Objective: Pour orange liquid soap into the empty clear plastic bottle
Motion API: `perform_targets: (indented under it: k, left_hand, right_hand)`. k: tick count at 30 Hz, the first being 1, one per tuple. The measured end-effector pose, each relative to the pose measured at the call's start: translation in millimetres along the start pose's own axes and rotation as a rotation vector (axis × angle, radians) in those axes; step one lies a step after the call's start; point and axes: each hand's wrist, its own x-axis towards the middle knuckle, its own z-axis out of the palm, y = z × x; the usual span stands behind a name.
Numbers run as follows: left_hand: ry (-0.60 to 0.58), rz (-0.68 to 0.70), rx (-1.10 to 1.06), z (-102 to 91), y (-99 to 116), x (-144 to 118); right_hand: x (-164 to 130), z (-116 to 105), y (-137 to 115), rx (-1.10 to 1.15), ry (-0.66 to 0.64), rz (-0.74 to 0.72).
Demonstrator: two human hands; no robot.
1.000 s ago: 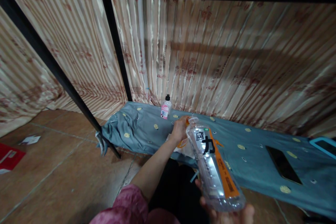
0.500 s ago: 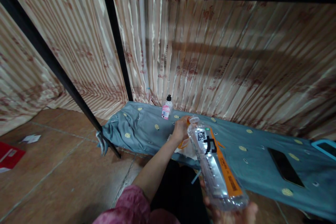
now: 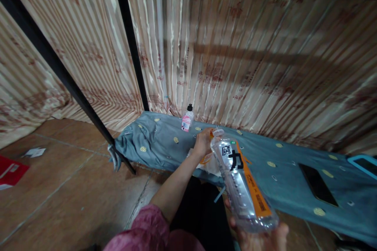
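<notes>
A clear plastic drink bottle (image 3: 244, 184) with an orange and silver label slants across the lower right, its uncapped mouth toward the bed. My right hand (image 3: 259, 239) is closed around its base from below. Beside the bottle's mouth, my left hand (image 3: 203, 143) pinches a small orange bottle cap (image 3: 211, 133), mostly hidden by the fingers. Below that hand lies a crumpled white wrapper (image 3: 212, 166) with orange marks, partly covered by the wrist and bottle. A small clear bottle (image 3: 187, 119) with a black top and pink label stands farther back.
A grey-blue sheet (image 3: 159, 135) with yellow pineapple prints covers the low bed. On it lie a dark phone (image 3: 318, 183) and a blue-rimmed object (image 3: 363, 164). Black frame posts (image 3: 132, 43) rise at left. A red box (image 3: 11, 170) and white paper (image 3: 34, 152) are on the tiled floor.
The view has shifted slightly. Both hands and the drink bottle keep nearly the same positions relative to each other.
</notes>
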Motion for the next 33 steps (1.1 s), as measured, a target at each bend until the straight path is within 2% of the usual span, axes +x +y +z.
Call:
perform_targets:
  k: [12, 33]
  left_hand:
    - [-0.020, 0.045, 0.004, 3.4, -6.3, 2.5]
    - [-0.015, 0.004, -0.019, -1.2, 0.7, 1.7]
  right_hand:
    - [-4.1, 8.8, -5.0, -0.010, 0.010, -0.004]
    - [-2.0, 3.1, -1.9, 0.051, 0.008, 0.038]
